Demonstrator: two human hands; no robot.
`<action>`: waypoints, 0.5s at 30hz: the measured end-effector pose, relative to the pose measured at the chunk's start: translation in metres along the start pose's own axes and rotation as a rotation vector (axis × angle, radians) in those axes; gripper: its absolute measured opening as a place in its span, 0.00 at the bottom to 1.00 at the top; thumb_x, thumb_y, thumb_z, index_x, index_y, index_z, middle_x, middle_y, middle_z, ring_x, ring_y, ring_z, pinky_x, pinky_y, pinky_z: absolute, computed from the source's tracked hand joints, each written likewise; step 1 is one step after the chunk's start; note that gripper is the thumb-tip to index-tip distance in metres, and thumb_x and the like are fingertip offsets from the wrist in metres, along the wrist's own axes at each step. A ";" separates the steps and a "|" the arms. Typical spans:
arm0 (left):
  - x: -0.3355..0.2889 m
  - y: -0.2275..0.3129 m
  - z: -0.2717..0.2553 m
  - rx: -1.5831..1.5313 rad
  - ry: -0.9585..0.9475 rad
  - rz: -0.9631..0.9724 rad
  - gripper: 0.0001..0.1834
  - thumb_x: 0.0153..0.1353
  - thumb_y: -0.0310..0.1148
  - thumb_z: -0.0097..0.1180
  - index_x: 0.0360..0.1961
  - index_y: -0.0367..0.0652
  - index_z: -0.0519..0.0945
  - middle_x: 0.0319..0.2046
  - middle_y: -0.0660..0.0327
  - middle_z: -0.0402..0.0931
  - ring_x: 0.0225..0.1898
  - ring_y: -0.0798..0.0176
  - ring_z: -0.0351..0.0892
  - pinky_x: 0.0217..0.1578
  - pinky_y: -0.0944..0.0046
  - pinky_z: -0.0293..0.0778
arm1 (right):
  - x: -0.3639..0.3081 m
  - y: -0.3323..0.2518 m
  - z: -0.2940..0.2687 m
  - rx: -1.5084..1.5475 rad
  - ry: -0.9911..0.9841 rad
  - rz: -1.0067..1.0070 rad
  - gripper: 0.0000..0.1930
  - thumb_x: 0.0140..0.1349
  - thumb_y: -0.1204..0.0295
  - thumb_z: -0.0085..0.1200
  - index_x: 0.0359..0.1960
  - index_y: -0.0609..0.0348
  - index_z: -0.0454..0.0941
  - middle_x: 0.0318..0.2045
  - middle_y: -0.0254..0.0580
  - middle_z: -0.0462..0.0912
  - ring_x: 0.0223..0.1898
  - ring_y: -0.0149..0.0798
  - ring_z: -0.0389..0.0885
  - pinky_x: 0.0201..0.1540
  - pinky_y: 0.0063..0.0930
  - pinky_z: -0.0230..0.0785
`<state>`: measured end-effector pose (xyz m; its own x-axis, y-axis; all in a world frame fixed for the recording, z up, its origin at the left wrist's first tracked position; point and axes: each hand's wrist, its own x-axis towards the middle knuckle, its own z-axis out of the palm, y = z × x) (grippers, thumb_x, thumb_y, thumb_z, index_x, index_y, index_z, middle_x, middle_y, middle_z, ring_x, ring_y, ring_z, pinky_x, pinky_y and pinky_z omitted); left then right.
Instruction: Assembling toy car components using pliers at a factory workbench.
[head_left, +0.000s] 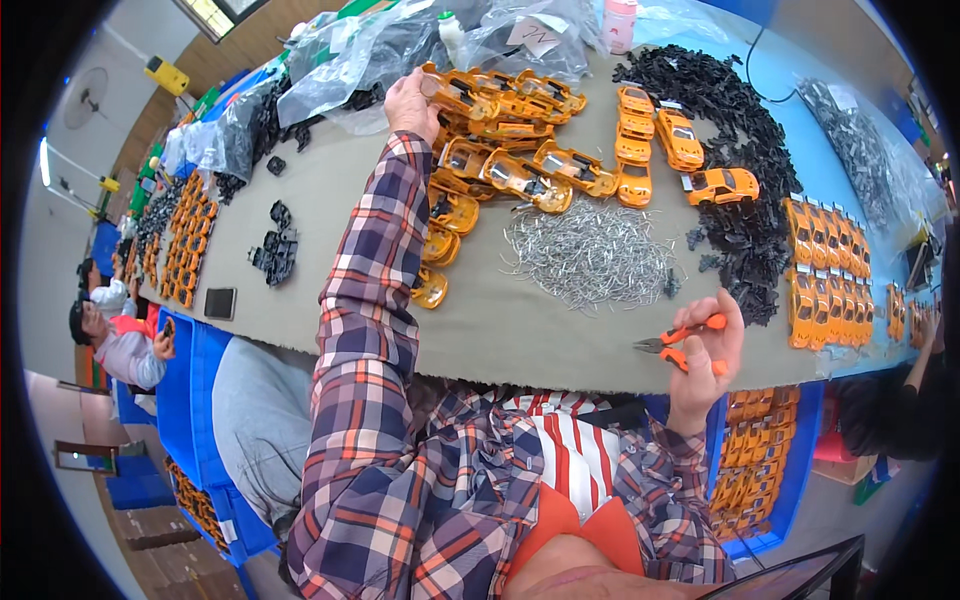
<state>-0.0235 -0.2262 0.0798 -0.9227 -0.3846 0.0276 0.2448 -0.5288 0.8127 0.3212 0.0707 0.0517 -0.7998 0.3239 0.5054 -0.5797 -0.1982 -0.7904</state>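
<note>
My left hand reaches to the far left of a pile of orange toy car bodies, its fingers closed on the edge of one toy car body. Many in the pile lie upside down, their hollow insides showing. In my right hand, near the table's front edge, is a pair of pliers with orange handles; its dark jaws point left and look nearly closed. Between the hands lies a heap of thin silvery metal pins. Several orange toy cars stand right way up beyond the pins.
Small black parts spread along the right, beside rows of orange cars. Plastic bags and a white bottle lie at the back. A phone rests on the left. Blue crates stand below the table; other people sit at both sides.
</note>
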 end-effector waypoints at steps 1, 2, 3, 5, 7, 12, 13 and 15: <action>0.017 -0.008 -0.011 -0.001 -0.001 0.004 0.16 0.56 0.36 0.57 0.40 0.35 0.73 0.32 0.60 0.74 0.34 0.60 0.74 0.37 0.58 0.71 | 0.002 -0.002 -0.001 0.002 -0.002 -0.003 0.29 0.56 0.72 0.56 0.58 0.66 0.59 0.38 0.40 0.68 0.38 0.34 0.66 0.44 0.29 0.63; 0.039 -0.013 -0.032 0.239 0.016 0.187 0.16 0.55 0.35 0.56 0.40 0.34 0.74 0.32 0.59 0.76 0.34 0.59 0.75 0.37 0.60 0.71 | 0.004 -0.005 -0.001 0.007 -0.005 0.001 0.29 0.56 0.72 0.56 0.58 0.66 0.59 0.38 0.40 0.68 0.39 0.34 0.65 0.44 0.29 0.63; 0.051 -0.020 -0.042 0.481 0.025 0.360 0.16 0.55 0.33 0.55 0.41 0.34 0.75 0.32 0.58 0.77 0.33 0.59 0.76 0.37 0.61 0.71 | 0.006 -0.007 -0.003 0.004 0.002 0.006 0.29 0.56 0.72 0.56 0.58 0.66 0.59 0.38 0.40 0.68 0.39 0.34 0.65 0.44 0.29 0.63; 0.047 -0.009 -0.039 1.163 0.124 0.844 0.20 0.50 0.30 0.56 0.45 0.33 0.75 0.33 0.52 0.77 0.35 0.55 0.76 0.42 0.59 0.70 | 0.001 -0.016 0.004 -0.021 0.058 0.000 0.29 0.56 0.72 0.56 0.58 0.66 0.59 0.38 0.40 0.67 0.39 0.34 0.65 0.44 0.29 0.63; 0.013 0.010 -0.018 1.320 0.157 1.212 0.18 0.48 0.33 0.56 0.44 0.45 0.78 0.42 0.52 0.73 0.49 0.50 0.69 0.49 0.50 0.63 | 0.006 -0.025 0.002 -0.051 0.080 -0.018 0.29 0.56 0.71 0.56 0.58 0.66 0.59 0.38 0.40 0.67 0.39 0.34 0.65 0.44 0.29 0.63; -0.062 0.002 0.061 1.423 -0.315 0.880 0.14 0.52 0.40 0.52 0.40 0.51 0.80 0.31 0.62 0.80 0.38 0.53 0.78 0.41 0.51 0.65 | 0.023 -0.032 -0.001 -0.024 0.118 -0.073 0.29 0.56 0.72 0.55 0.59 0.66 0.59 0.39 0.40 0.67 0.38 0.34 0.65 0.43 0.29 0.63; -0.077 -0.009 0.074 1.460 -0.441 0.737 0.14 0.52 0.40 0.50 0.38 0.49 0.81 0.34 0.57 0.81 0.39 0.52 0.78 0.43 0.50 0.64 | 0.025 -0.033 0.000 0.002 0.119 -0.087 0.29 0.56 0.72 0.55 0.59 0.66 0.59 0.39 0.40 0.67 0.38 0.33 0.65 0.43 0.29 0.63; -0.096 -0.024 0.098 1.776 -0.745 0.297 0.15 0.49 0.33 0.48 0.38 0.45 0.81 0.37 0.50 0.80 0.42 0.48 0.78 0.47 0.45 0.63 | 0.025 -0.035 0.000 0.007 0.128 -0.070 0.30 0.56 0.72 0.55 0.59 0.65 0.59 0.39 0.40 0.67 0.39 0.33 0.65 0.44 0.30 0.63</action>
<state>0.0302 -0.1028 0.1144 -0.9532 0.2948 0.0665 0.3011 0.9076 0.2924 0.3215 0.0854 0.0924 -0.7310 0.4528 0.5105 -0.6349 -0.1771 -0.7520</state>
